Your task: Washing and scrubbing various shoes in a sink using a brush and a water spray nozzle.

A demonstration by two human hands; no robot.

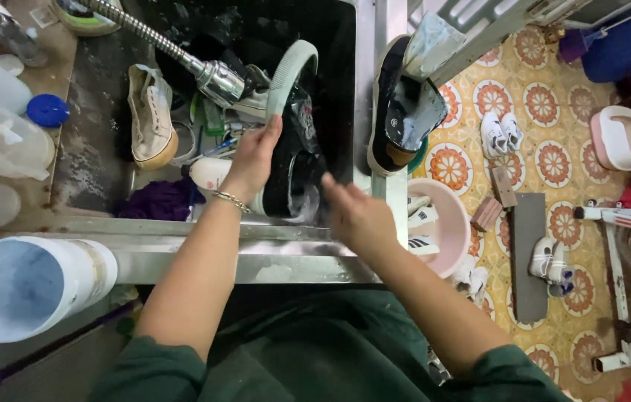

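Note:
My left hand (pixel 253 158) grips a black shoe with a pale green sole (pixel 292 112) and holds it upright over the dark sink (pixel 330 45). My right hand (pixel 356 214) is at the shoe's lower end by the sink's front rim, blurred; whether it holds anything I cannot tell. A metal spray faucet head (pixel 220 78) on a coiled hose points at the shoe from the upper left.
A white sneaker (pixel 150 112) lies at the sink's left side, with a purple cloth (pixel 158 201) below it. Another black shoe (pixel 397 104) rests on the right rim. A large white bucket (pixel 25 286) stands lower left. A pink basin (pixel 446 223) and small shoes sit on the tiled floor.

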